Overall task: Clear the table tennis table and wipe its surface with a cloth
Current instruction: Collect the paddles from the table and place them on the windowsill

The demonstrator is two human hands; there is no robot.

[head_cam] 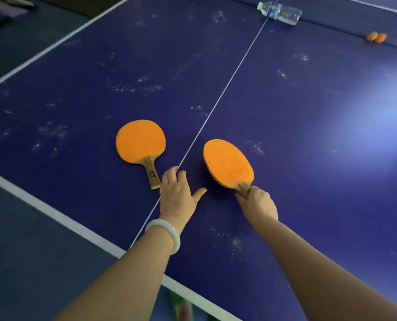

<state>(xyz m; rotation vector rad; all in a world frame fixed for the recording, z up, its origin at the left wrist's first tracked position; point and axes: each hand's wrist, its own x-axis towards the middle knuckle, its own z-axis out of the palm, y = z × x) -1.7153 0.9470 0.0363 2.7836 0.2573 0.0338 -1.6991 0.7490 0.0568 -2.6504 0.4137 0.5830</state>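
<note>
Looking down: dusty blue tabletop (285, 112) with a white centre line.
Right hand (257, 202): fingers closed around the handle of an orange paddle (227, 163), its blade tilted, one edge raised off the surface.
Left hand (176, 191): fingers loosely spread, empty, fingertips just beside the handle of a second orange paddle (140, 141) lying flat left of the line; pale bangle (164, 235) on the wrist.
Far end: plastic water bottle (279, 11) on its side by the net (355, 22); two orange balls (376, 37) touching, near the net.
</note>
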